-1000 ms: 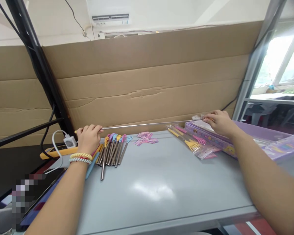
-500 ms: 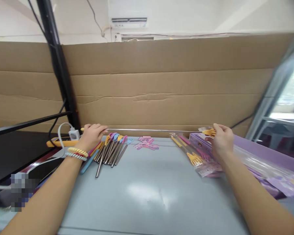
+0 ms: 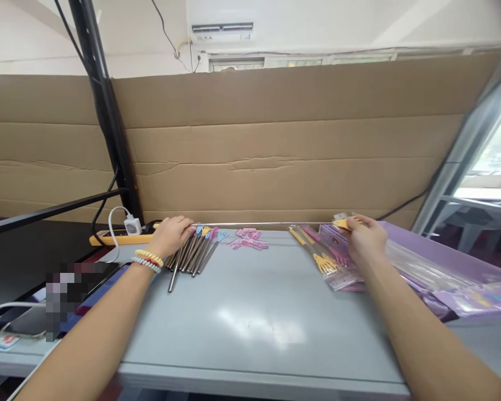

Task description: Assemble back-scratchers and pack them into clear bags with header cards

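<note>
A telescopic back scratcher (image 3: 259, 224), its thin metal rod drawn out long, stretches level between my two hands near the back of the table. My left hand (image 3: 171, 236) is closed round its handle end. At the other end my right hand (image 3: 364, 236) grips near the yellow claw head, with a bit of clear plastic beside it. Under my left hand lies a pile of back scratchers (image 3: 196, 253) with coloured claws, partly hidden. Several bagged back scratchers (image 3: 317, 253) lie just left of my right hand. Small pink cards (image 3: 248, 239) rest between the hands.
To the right stands a purple box (image 3: 417, 239) with clear plastic sleeves. A yellow power strip (image 3: 125, 239) with a white plug sits at the left, near phones (image 3: 96, 278) and a black metal post (image 3: 112, 122). A cardboard wall (image 3: 275, 139) closes off the back.
The view has shifted slightly, showing more of the table's front edge. Both hands still hold the drawn-out back scratcher, and they appear a little closer together.
</note>
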`<state>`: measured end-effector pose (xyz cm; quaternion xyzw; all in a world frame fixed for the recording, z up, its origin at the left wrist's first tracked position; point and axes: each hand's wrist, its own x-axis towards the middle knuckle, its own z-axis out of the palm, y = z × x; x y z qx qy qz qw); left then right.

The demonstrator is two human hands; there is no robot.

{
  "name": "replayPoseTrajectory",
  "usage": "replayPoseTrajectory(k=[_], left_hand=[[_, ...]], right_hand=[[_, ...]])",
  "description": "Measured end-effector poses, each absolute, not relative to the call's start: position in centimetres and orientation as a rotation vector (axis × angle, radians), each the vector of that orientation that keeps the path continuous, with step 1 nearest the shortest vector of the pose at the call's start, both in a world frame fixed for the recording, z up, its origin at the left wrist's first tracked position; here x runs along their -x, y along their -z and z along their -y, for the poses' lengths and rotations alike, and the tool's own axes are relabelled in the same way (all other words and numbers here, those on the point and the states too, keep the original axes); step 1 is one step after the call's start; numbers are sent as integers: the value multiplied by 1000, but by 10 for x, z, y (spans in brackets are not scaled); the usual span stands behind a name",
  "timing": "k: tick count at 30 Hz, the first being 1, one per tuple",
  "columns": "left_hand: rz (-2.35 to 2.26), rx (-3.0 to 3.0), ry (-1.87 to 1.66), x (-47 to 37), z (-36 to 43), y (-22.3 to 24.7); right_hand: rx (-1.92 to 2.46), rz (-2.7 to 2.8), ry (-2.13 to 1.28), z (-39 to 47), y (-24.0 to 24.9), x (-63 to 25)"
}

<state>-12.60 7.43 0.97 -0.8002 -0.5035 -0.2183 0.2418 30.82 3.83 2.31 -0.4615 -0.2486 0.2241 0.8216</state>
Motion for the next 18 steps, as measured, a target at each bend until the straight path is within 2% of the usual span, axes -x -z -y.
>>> replayPoseTrajectory(k=[3, 11, 18], left_hand=[[1347, 2160, 566, 110, -68, -7], [1351, 2220, 526, 109, -58, -12], [1338, 2268, 397, 86, -41, -18]], right_hand=[[983, 624, -551, -37, -23, -302], [1074, 705, -498, -35, -23, -303], [969, 1124, -761, -22, -21, -270]])
